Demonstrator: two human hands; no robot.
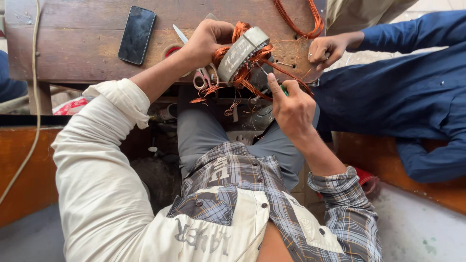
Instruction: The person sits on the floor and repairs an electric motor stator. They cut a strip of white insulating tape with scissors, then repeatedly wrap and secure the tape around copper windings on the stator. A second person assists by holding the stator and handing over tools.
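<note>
Hands: left [206, 41] grips stator [241, 52]; right [291, 109] clasps a mostly hidden green tool [284, 90].

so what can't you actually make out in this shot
- Head view: the tool in the right hand; only a green tip shows past the thumb.
- The far side of the stator, covered by the left hand and copper wire.
- The scissors, mostly behind wire and wrist.
- What the co-worker's hand pinches: too small.
- The wire coil, cut off by the top edge.
</note>
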